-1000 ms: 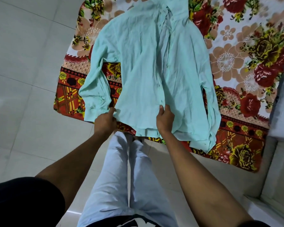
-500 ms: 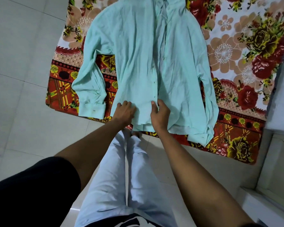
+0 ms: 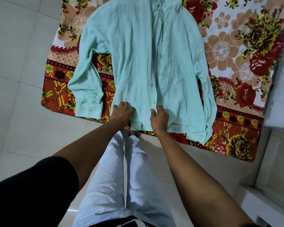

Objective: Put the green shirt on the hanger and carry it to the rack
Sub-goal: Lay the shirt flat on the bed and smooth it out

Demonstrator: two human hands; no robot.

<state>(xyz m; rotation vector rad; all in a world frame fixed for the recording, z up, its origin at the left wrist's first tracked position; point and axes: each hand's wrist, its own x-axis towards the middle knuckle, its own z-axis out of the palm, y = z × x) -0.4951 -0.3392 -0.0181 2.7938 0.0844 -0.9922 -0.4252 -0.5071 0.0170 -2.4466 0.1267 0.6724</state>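
The pale green shirt [image 3: 143, 63] lies spread flat on a floral bedsheet [image 3: 236, 51], collar at the far end and both sleeves folded down along its sides. My left hand [image 3: 122, 112] grips the bottom hem left of the button line, fingers curled into the cloth. My right hand [image 3: 159, 118] pinches the hem just right of the button line. No hanger or rack is in view.
The floral sheet covers a low mattress whose near edge [image 3: 228, 141] runs across the frame. Pale floor tiles [image 3: 20, 79] lie to the left. A white ledge or frame [image 3: 275, 161] stands at the right. My legs [image 3: 121, 177] stand close to the mattress.
My left hand has moved right from the shirt's left corner to the hem beside the button line. Both hands have slid a little further up onto the cloth.
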